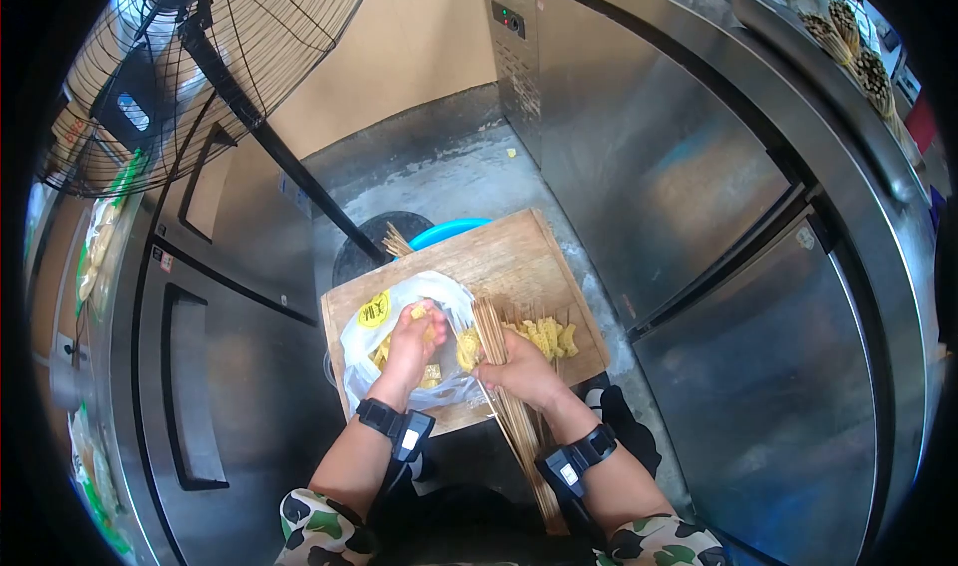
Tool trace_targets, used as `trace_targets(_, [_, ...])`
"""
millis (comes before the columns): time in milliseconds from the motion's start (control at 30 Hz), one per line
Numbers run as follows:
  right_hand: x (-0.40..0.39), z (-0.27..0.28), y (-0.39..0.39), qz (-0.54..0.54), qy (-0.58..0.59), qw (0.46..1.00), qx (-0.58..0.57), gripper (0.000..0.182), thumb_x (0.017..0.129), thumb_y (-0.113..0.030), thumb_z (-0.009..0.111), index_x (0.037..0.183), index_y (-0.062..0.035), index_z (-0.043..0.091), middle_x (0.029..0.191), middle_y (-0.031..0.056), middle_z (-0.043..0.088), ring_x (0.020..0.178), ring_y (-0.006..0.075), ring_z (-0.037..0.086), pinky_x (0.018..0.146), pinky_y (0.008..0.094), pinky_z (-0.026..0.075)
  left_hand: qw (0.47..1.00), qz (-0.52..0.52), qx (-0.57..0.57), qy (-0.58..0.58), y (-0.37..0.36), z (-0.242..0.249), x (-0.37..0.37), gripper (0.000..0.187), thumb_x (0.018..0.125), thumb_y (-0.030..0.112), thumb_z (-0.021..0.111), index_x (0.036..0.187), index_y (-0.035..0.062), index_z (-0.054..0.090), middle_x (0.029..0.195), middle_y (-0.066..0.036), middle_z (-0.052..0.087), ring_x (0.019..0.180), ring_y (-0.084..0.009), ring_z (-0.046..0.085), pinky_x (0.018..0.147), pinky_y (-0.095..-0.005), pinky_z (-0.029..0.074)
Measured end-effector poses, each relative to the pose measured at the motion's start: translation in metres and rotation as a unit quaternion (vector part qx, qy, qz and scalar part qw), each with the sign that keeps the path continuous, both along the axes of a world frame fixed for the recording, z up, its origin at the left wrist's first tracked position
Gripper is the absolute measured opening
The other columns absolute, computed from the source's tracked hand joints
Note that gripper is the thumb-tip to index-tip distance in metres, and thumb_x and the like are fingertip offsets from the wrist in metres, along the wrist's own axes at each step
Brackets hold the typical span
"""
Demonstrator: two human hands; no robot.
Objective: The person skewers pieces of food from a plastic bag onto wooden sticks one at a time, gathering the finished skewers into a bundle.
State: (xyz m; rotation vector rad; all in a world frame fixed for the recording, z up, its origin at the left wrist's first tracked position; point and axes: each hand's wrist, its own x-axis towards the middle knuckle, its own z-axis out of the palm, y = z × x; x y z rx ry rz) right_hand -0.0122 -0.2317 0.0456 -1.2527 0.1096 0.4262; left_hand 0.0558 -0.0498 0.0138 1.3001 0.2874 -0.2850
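Observation:
My left hand [411, 341] is over an open white plastic bag [454, 296], fingers curled around a small yellow food piece [419, 311]. More yellow pieces [431, 374] lie inside the bag. My right hand [521, 368] is closed around a bundle of long wooden skewers [519, 436], which runs down toward my lap. A crinkled yellow piece [467, 350] sits beside the bundle, by my right thumb; it seems to be on a skewer. Right of that hand, a row of skewered yellow pieces [547, 336] lies on the wooden board [499, 247].
Behind the board are a blue basin [449, 231] and more sticks [396, 241]. A fan [230, 77] on a black pole stands at left. Steel cabinets [679, 157] flank both sides. Bundled skewers [858, 62] lie on the right counter.

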Motion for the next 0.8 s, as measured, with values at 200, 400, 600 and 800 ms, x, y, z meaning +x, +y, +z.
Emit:
trace_targets(200, [0.000, -0.004, 0.001, 0.011, -0.032, 0.999, -0.023, 0.032, 0.072, 0.006, 0.063, 0.101, -0.0020, 0.051, 0.078, 0.0014, 0.055, 0.066, 0.0089, 0.054, 0.059, 0.0227, 0.046, 0.995, -0.058, -0.078, -0.004, 0.010, 0.006, 0.001, 0.024, 0.091, 0.012, 0.051, 0.113, 0.0031, 0.054, 0.097, -0.006, 0.063, 0.092, -0.0161, 0.058, 0.086, -0.0285, 0.044])
trace_targets(400, [0.000, -0.001, 0.002, 0.011, -0.020, 0.999, -0.035, 0.034, 0.072, 0.005, 0.064, 0.103, -0.0021, 0.051, 0.079, 0.0013, 0.055, 0.068, 0.0088, 0.054, 0.060, 0.0228, 0.046, 0.999, -0.014, -0.039, -0.033, 0.007, 0.014, 0.001, 0.018, 0.087, 0.008, 0.057, 0.105, 0.0041, 0.059, 0.098, -0.005, 0.063, 0.091, -0.0127, 0.058, 0.079, -0.0257, 0.046])
trace_targets(600, [-0.001, 0.000, 0.004, -0.008, -0.053, 0.997, -0.062, 0.034, 0.072, 0.004, 0.066, 0.102, -0.0029, 0.052, 0.080, 0.0003, 0.054, 0.071, 0.0084, 0.054, 0.063, 0.0222, 0.047, 0.998, -0.021, -0.047, -0.035, 0.001, 0.028, 0.000, 0.017, 0.084, 0.006, 0.061, 0.101, 0.0042, 0.059, 0.095, -0.005, 0.064, 0.087, -0.0115, 0.059, 0.075, -0.0251, 0.048])
trace_targets(800, [-0.001, 0.004, 0.003, 0.005, -0.027, 0.997, -0.069, 0.035, 0.071, 0.003, 0.068, 0.102, -0.0034, 0.052, 0.082, 0.0001, 0.054, 0.074, 0.0087, 0.054, 0.066, 0.0226, 0.047, 0.995, -0.070, 0.002, -0.075, 0.001, 0.029, -0.002, 0.020, 0.083, 0.006, 0.062, 0.103, 0.0024, 0.060, 0.094, -0.006, 0.065, 0.083, -0.0110, 0.060, 0.072, -0.0232, 0.049])
